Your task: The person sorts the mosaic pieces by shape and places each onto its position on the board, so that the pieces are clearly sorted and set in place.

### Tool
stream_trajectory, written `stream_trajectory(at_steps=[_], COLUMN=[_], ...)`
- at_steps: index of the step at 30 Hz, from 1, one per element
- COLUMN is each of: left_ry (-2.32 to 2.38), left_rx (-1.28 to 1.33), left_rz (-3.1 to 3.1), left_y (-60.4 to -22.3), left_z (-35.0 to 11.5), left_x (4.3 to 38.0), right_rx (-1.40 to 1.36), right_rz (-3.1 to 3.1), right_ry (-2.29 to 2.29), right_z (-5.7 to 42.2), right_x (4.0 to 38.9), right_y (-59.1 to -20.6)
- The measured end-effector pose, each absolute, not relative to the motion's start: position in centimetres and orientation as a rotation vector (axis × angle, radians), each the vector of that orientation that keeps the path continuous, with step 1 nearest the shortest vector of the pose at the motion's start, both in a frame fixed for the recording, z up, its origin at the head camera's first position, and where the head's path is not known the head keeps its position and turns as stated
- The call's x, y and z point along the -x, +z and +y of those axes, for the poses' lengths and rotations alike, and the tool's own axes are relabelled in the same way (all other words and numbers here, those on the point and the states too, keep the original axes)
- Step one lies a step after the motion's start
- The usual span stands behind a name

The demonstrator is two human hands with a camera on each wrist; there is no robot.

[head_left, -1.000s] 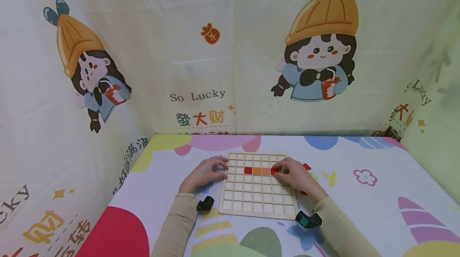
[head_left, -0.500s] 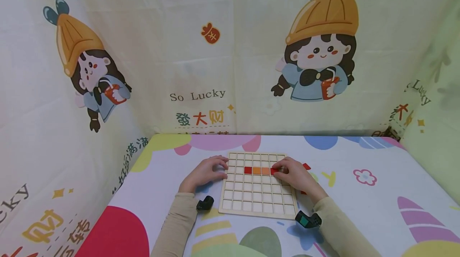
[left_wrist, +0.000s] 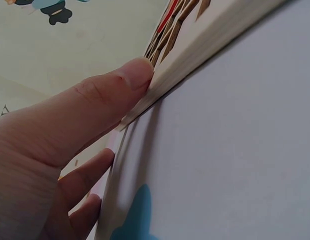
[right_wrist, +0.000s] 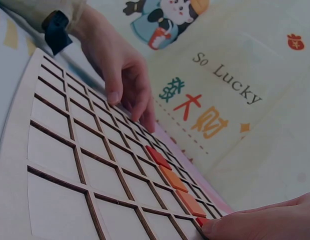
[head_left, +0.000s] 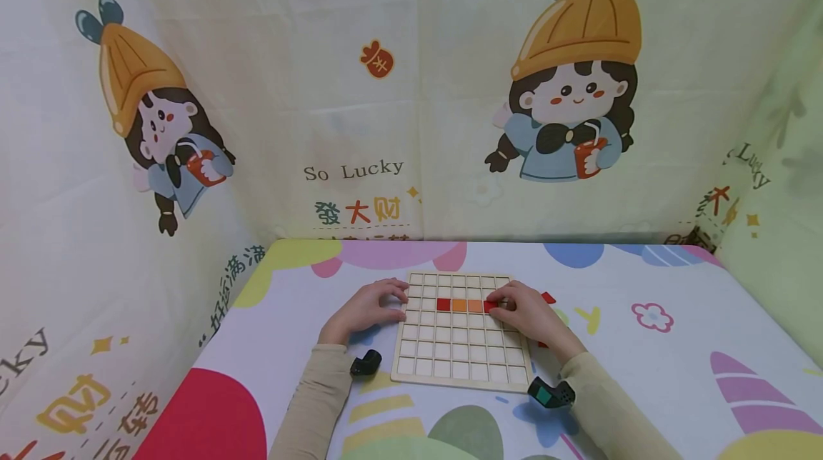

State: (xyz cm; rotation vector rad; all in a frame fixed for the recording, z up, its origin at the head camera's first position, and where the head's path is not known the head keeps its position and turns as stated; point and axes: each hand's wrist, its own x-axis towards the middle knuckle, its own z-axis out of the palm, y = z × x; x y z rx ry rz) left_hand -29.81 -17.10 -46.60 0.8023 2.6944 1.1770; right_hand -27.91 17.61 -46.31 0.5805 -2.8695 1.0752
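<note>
A wooden grid board (head_left: 424, 371) lies flat on the table. In one row sit a red square tile (head_left: 444, 305), two orange tiles (head_left: 467, 306) and a second red tile (head_left: 490, 307) at the right end. My right hand (head_left: 530, 310) pinches that end tile between thumb and fingertips, low at its cell; in the right wrist view the thumb (right_wrist: 215, 227) covers most of it. My left hand (head_left: 371, 306) rests along the board's left edge with relaxed fingers. Its thumb (left_wrist: 135, 75) touches the rim in the left wrist view.
Loose red tiles (head_left: 548, 298) lie on the table right of the board, partly behind my right hand. The tabletop (head_left: 643, 374) carries a colourful print. A printed cloth (head_left: 450, 124) hangs behind the table and along its sides.
</note>
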Motion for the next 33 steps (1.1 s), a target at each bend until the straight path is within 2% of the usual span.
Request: stream_trajectory(at_steps=[18,33], left_ry=[1.154,1.157], left_rx=[-0.792,-0.781], left_rz=[2.704,2.701], left_y=[-46.7,-46.6], left_z=[-17.1,-17.1], left_x=[29.9,29.8], right_rx=[-0.537,-0.514], right_rz=[-2.887,-2.847], right_ry=[1.076,1.071], right_z=[17.7,22.0], right_x=[27.8,25.9], right_y=[-46.0,-44.6])
